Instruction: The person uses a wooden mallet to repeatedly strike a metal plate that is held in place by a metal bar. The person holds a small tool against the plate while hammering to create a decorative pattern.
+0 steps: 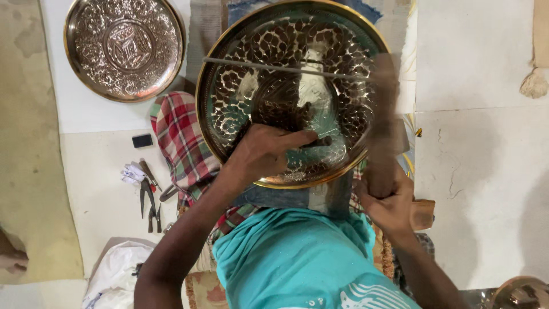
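Note:
A large round engraved metal plate (269, 46) with a gold rim rests on my lap. My left hand (263, 151) lies on its lower middle, fingers closed around a thin dark punch (316, 142) set against the surface. My right hand (392, 200) is beside the plate's lower right rim, gripping a wooden-handled hammer (422, 214); the hammer's upper part is a motion blur over the plate's right edge. A thin metal rod (286, 68) lies across the plate's upper half.
A second, smaller engraved plate (124, 48) lies on the floor at upper left. A checked cloth (183, 137) sits under the big plate. Pliers and small tools (150, 197) lie on the floor at left. Another shiny vessel (521, 293) shows at bottom right.

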`<act>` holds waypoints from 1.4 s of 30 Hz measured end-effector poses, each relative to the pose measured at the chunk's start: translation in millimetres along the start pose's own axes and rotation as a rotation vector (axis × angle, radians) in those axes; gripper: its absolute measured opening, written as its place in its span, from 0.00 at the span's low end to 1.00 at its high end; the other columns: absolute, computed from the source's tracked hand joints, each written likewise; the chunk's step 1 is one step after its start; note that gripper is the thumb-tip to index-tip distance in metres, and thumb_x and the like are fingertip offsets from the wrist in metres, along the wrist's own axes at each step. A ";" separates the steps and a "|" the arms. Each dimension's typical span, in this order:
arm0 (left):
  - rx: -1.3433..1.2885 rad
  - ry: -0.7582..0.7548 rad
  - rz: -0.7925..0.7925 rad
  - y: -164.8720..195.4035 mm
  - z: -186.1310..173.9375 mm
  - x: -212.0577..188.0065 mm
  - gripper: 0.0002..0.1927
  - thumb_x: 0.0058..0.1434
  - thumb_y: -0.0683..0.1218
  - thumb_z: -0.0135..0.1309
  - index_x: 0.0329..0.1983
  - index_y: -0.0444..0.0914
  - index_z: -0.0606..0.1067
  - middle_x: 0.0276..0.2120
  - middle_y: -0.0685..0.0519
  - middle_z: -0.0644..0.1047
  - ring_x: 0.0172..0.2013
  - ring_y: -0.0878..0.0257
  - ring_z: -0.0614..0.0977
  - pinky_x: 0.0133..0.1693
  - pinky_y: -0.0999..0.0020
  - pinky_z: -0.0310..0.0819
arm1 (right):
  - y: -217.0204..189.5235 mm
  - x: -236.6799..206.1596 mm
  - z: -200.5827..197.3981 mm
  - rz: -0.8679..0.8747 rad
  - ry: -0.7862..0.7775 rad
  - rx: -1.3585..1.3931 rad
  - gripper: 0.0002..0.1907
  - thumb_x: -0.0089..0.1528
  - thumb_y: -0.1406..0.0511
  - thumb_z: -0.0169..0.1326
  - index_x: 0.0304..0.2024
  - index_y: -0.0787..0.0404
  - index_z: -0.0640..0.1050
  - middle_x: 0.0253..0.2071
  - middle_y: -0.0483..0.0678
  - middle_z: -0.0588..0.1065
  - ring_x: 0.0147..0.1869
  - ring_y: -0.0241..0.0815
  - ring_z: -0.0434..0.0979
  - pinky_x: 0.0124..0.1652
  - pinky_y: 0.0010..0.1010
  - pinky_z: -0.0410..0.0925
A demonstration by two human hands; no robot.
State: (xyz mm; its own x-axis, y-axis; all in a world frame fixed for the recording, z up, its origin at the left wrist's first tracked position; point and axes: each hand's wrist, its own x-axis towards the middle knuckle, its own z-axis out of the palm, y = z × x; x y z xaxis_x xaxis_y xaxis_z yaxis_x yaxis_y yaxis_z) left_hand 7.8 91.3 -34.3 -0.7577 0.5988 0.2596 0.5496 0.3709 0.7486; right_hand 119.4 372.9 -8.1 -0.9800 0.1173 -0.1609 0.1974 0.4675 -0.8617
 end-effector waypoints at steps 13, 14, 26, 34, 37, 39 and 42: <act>0.015 0.042 0.022 6.7 -1.4 -4.3 0.35 0.46 0.34 0.54 0.61 0.47 0.75 0.29 0.48 0.79 0.27 0.51 0.80 0.31 0.56 0.73 | 1.7 2.6 8.9 -0.106 0.095 0.027 0.13 0.56 0.71 0.61 0.42 0.65 0.73 0.27 0.50 0.72 0.31 0.36 0.69 0.32 0.31 0.66; 0.009 0.028 0.011 7.3 -1.3 -4.3 0.35 0.46 0.34 0.54 0.61 0.47 0.76 0.28 0.48 0.79 0.26 0.52 0.80 0.31 0.57 0.74 | 1.1 1.8 8.3 -0.093 0.114 0.044 0.13 0.56 0.70 0.61 0.41 0.66 0.73 0.25 0.50 0.71 0.30 0.36 0.67 0.31 0.31 0.64; 0.022 0.003 -0.028 4.5 1.2 -5.8 0.37 0.45 0.33 0.53 0.60 0.49 0.76 0.25 0.49 0.79 0.22 0.54 0.79 0.28 0.57 0.75 | -14.6 0.3 7.7 0.004 0.083 0.312 0.14 0.55 0.71 0.60 0.42 0.67 0.73 0.30 0.48 0.74 0.31 0.34 0.73 0.31 0.31 0.67; -0.018 0.020 0.018 4.9 -0.6 -7.7 0.38 0.45 0.33 0.51 0.62 0.48 0.75 0.28 0.47 0.79 0.28 0.49 0.82 0.33 0.54 0.76 | -13.4 -8.0 5.2 -0.045 -0.006 -0.179 0.16 0.52 0.69 0.60 0.42 0.66 0.74 0.26 0.52 0.74 0.29 0.37 0.74 0.32 0.32 0.68; 0.065 0.006 -0.013 4.4 -0.4 -8.8 0.35 0.47 0.32 0.53 0.60 0.50 0.78 0.26 0.46 0.79 0.27 0.47 0.80 0.32 0.53 0.74 | -11.6 -5.0 9.9 -0.104 0.154 0.034 0.15 0.56 0.68 0.61 0.44 0.67 0.75 0.31 0.54 0.75 0.34 0.36 0.76 0.36 0.31 0.69; 0.013 -0.010 -0.027 5.6 -1.8 -8.9 0.36 0.46 0.34 0.54 0.60 0.48 0.77 0.26 0.46 0.78 0.27 0.47 0.80 0.32 0.52 0.74 | -11.3 -4.3 9.0 -0.090 0.126 -0.025 0.16 0.55 0.68 0.62 0.44 0.66 0.75 0.31 0.54 0.75 0.34 0.36 0.76 0.37 0.32 0.68; -0.039 0.027 0.013 8.3 -4.1 -6.3 0.36 0.46 0.34 0.54 0.62 0.48 0.75 0.33 0.45 0.80 0.31 0.48 0.82 0.35 0.55 0.76 | -9.4 -7.4 5.9 -0.041 -0.021 -0.260 0.17 0.50 0.68 0.63 0.41 0.65 0.75 0.27 0.55 0.75 0.30 0.41 0.76 0.33 0.35 0.68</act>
State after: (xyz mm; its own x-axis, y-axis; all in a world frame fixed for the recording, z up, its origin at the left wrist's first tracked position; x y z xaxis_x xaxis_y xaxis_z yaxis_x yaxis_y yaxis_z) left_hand 15.6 87.7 -27.2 -0.7603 0.5834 0.2856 0.5457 0.3350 0.7681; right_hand 124.6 362.4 -1.7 -0.9872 0.0761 -0.1404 0.1543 0.6812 -0.7157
